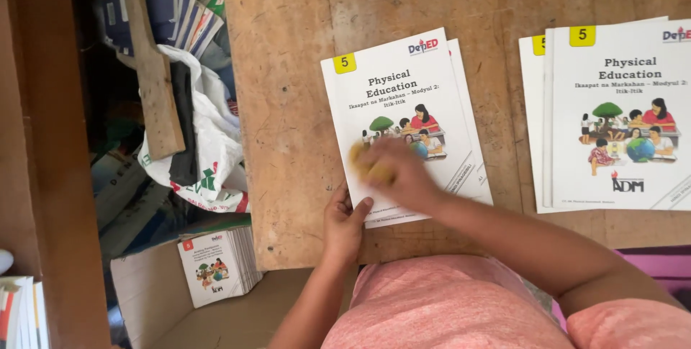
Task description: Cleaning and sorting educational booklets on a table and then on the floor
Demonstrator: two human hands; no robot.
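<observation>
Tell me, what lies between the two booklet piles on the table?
Only bare wooden table lies between the left pile and the right pile, seen in the head view.

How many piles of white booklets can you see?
3: one pile on the table under both hands, one pile at the table's right edge, one pile in the cardboard box below. More may be hidden.

Blurred: right hand and the yellow object at its fingertips.
Hidden: booklet cover under those fingers.
Cut off: right-side booklets.
</observation>
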